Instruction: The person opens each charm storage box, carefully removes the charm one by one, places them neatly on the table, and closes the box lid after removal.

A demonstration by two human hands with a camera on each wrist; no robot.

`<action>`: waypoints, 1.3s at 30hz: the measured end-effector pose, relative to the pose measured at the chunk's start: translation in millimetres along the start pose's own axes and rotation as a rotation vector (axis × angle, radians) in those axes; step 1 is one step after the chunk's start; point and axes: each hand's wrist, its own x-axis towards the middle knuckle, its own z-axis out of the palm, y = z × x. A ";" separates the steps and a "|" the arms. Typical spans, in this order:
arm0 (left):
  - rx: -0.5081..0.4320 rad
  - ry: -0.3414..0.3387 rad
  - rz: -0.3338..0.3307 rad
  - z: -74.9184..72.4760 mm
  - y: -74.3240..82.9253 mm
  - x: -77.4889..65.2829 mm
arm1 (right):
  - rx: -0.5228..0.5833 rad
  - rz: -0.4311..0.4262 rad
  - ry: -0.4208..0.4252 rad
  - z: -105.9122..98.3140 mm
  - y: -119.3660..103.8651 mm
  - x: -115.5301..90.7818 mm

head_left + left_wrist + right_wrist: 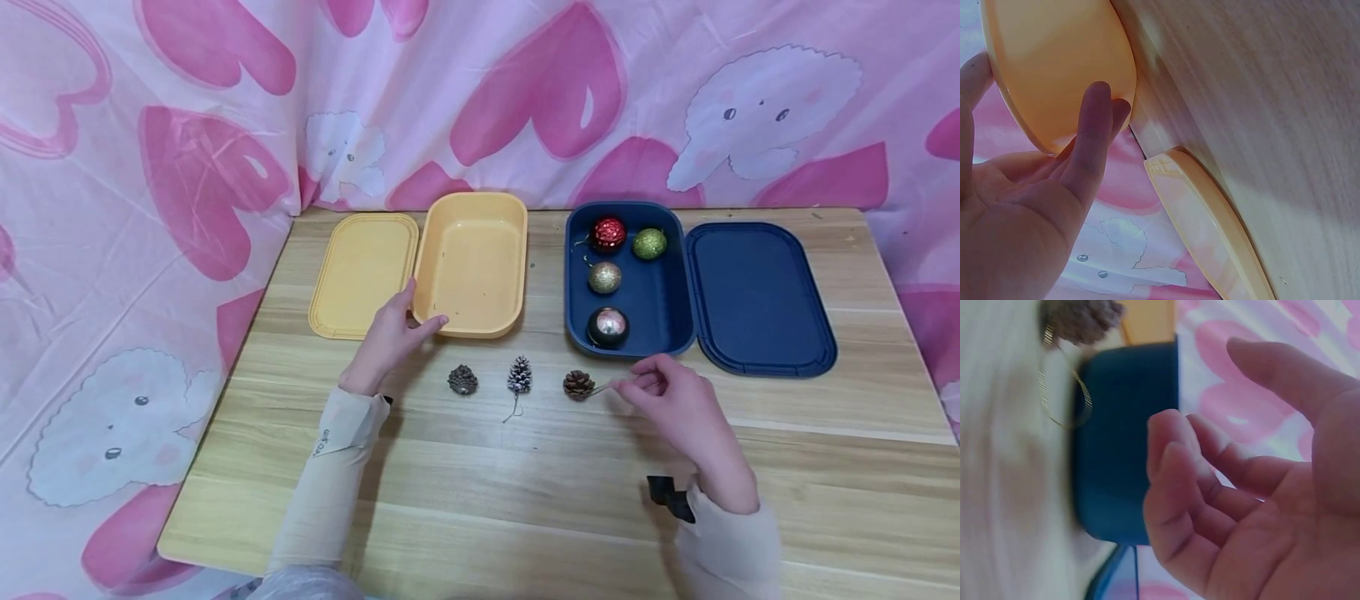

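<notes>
Beside the near left corner of the yellow box (471, 332), my left hand (387, 340) rests against the outside, its thumb at the near rim and fingers along the side wall. In the left wrist view, the fingers (1092, 134) lie fairly straight against the yellow wall. My right hand (678, 404) hovers close to a brown pine cone (578, 384) with a cord loop (1088, 394). The right wrist view shows thumb and fingers apart, clear of the loop. A grey-brown cone (462, 380) and a white-tipped cone (519, 375) lie to the left.
A dark blue box (663, 321) holds a red ball (608, 235), a green ball (649, 243), a gold ball (604, 277) and a shiny dark ball (607, 327). Its blue lid (761, 296) lies at the right. The yellow lid (365, 275) lies left of the yellow box.
</notes>
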 end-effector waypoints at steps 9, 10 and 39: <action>-0.001 -0.006 -0.010 -0.6 1.0 -0.2 | 0.018 -0.048 0.196 -20.0 6.1 4.0; 0.000 -0.006 -0.010 -0.7 1.1 -0.3 | 0.016 -0.051 0.211 -20.6 5.8 5.5; -0.022 -0.012 -0.026 -0.6 2.1 0.4 | -0.215 0.022 -0.099 -14.9 -31.5 73.9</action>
